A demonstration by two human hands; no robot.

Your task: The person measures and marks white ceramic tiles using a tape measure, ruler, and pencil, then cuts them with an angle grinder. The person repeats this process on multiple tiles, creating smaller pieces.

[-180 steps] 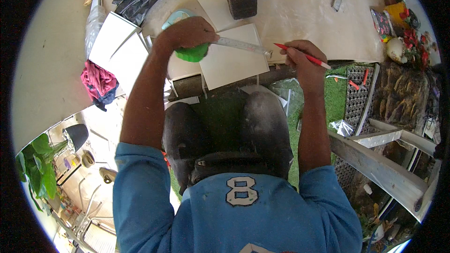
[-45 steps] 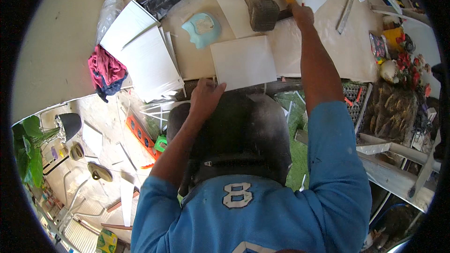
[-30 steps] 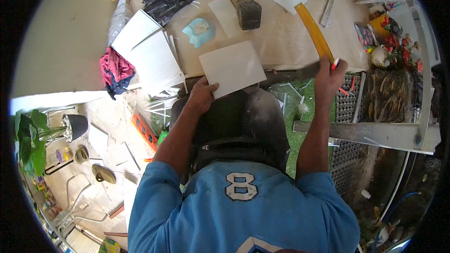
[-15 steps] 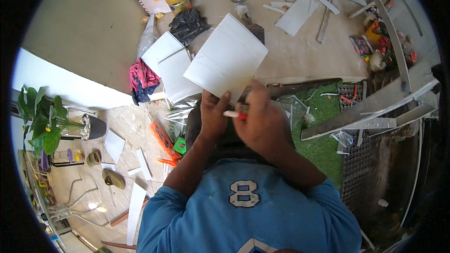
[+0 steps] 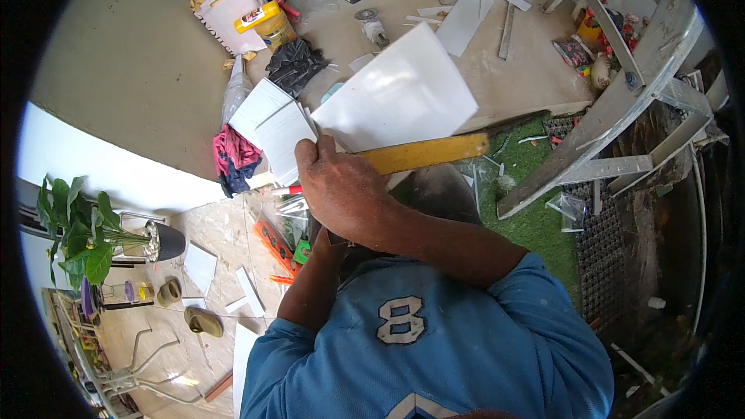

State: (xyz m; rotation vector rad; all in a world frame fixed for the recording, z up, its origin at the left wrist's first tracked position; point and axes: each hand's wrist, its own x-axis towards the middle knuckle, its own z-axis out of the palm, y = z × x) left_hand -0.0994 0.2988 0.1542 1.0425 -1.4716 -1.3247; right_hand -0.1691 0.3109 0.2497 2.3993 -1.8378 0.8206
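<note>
My right hand [image 5: 341,186] reaches across my body to the left, its fingers closed over the end of a flat yellow bar [image 5: 427,154]. The bar slants out to the right along the lower edge of a glossy white panel [image 5: 400,89]. A red marker [image 5: 292,189] pokes out at the left of that hand; its grip is hidden. My left forearm [image 5: 314,283] passes under the right one, and my left hand is covered, so its fingers do not show.
White panels [image 5: 283,132] lie stacked beyond my hands, near a black plastic bag [image 5: 295,66]. An angle grinder [image 5: 374,29] rests on the floor ahead. A metal ladder [image 5: 590,155] stands at the right over green turf [image 5: 524,178]. At left are a potted plant [image 5: 163,240] and an orange tool [image 5: 275,247].
My right hand has moved left across my left hand, and the yellow bar has come into view under it. The white panel has tilted and shifted right. The view has turned slightly.
</note>
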